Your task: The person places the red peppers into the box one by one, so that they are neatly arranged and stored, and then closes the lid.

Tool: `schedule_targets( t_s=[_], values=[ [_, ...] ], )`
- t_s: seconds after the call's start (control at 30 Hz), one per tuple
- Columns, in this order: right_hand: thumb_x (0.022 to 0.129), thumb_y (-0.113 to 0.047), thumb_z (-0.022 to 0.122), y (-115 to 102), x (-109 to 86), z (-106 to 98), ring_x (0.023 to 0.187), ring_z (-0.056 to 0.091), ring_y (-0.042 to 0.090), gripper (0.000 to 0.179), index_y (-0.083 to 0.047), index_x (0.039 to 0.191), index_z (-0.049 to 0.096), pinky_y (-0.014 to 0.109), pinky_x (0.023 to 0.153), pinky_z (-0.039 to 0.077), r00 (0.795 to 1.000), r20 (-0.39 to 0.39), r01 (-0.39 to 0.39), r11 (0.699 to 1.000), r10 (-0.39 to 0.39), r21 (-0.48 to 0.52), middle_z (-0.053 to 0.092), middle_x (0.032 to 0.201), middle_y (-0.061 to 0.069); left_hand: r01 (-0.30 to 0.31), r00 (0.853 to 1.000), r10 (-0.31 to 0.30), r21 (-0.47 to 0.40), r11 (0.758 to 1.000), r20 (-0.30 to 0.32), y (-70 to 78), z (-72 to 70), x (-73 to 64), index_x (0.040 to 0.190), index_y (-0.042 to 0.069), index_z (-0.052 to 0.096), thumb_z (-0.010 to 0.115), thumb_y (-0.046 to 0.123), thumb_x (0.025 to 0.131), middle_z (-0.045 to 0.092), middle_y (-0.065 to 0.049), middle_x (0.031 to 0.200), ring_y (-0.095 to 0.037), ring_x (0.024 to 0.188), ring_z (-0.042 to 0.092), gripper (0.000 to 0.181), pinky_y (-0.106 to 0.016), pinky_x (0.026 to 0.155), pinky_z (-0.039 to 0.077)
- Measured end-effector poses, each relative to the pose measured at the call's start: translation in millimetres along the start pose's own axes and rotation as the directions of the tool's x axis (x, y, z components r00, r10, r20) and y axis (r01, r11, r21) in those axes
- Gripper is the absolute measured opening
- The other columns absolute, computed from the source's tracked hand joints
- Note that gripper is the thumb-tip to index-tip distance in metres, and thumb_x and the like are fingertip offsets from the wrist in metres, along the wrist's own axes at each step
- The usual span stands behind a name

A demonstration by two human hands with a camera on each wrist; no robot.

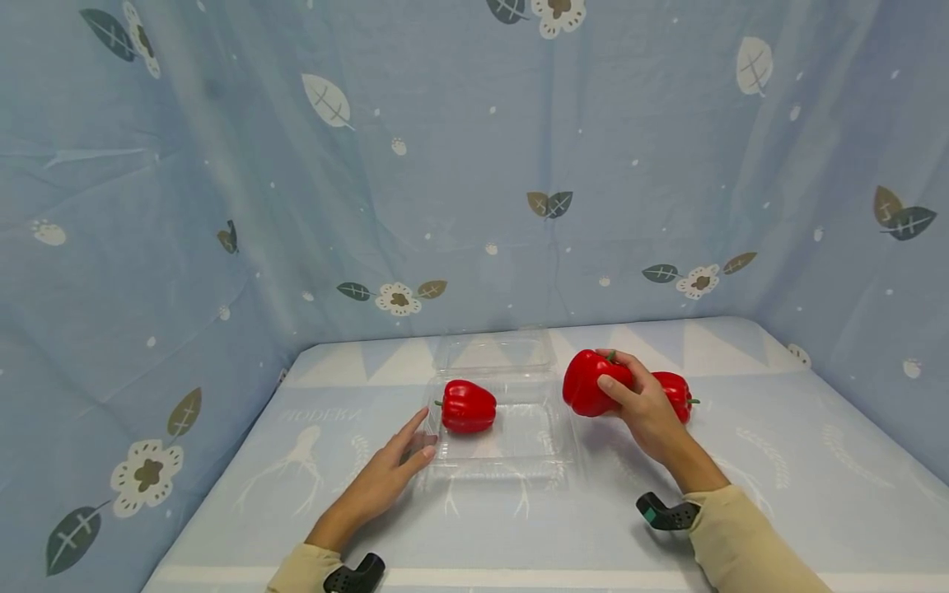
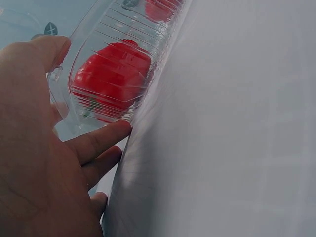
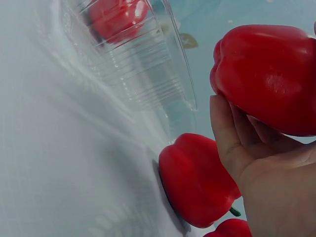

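My right hand (image 1: 652, 420) holds a red bell pepper (image 1: 584, 384) in the air, just right of a clear plastic clamshell box (image 1: 528, 428). In the right wrist view the fingers lie beneath this pepper. Another red bell pepper (image 1: 469, 407) lies on its side in the left part of the box, its green stem pointing left. My left hand (image 1: 378, 486) is at the box's left side, thumb and fingers spread. In the left wrist view its fingertips (image 2: 123, 128) are right at the ribbed wall, with the pepper showing through the plastic.
On the table (image 1: 296, 527), a red bell pepper (image 1: 675, 395) lies partly hidden behind my right hand. One more pepper (image 3: 231, 229) peeks in at the right wrist view's bottom edge. The box's clear lid (image 1: 493, 352) lies open toward the blue curtain (image 1: 474, 231).
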State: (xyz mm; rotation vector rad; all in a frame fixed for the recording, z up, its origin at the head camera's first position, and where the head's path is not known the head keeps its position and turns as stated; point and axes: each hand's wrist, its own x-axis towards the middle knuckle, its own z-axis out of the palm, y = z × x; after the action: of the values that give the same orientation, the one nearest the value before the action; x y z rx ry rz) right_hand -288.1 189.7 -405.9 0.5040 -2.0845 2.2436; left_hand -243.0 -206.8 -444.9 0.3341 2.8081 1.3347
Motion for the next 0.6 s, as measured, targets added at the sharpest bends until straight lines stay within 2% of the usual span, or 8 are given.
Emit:
schedule_targets(
  t_s=[0.27,0.43,0.6],
  values=[
    [0.100,-0.015,0.054,-3.1,2.1,1.7,0.130,0.040,0.029,0.057,-0.006,0.151,0.028,0.036,0.092,0.054,0.998,0.056,-0.005,0.999,0.002,0.046,0.035,0.147,0.013,-0.006,1.000,0.006,-0.013,1.000,0.001,0.1,0.3,-0.4,0.160,0.032,0.026,0.055,0.049,0.101,0.058,-0.007,0.142,-0.034,0.139,0.044,0.068,-0.067,0.109,0.029],
    [0.096,-0.015,0.049,-5.9,3.7,3.2,0.132,0.038,0.029,0.059,-0.009,0.151,0.026,0.042,0.096,0.052,0.994,0.096,-0.053,0.993,0.043,0.106,0.033,0.149,0.011,-0.003,1.000,0.003,-0.007,1.000,-0.001,-0.6,0.6,0.2,0.160,0.033,0.026,0.055,0.050,0.101,0.057,-0.007,0.142,-0.034,0.139,0.044,0.068,-0.067,0.109,0.029],
    [0.099,-0.020,0.046,-5.5,5.7,3.4,0.135,0.034,0.031,0.058,-0.011,0.152,0.025,0.047,0.098,0.049,0.992,0.103,-0.080,0.991,0.069,0.108,0.032,0.151,0.010,-0.006,1.000,0.006,-0.002,1.000,-0.002,-2.7,0.6,0.5,0.160,0.033,0.025,0.055,0.048,0.101,0.057,-0.006,0.142,-0.033,0.139,0.044,0.068,-0.065,0.110,0.029]
  ],
)
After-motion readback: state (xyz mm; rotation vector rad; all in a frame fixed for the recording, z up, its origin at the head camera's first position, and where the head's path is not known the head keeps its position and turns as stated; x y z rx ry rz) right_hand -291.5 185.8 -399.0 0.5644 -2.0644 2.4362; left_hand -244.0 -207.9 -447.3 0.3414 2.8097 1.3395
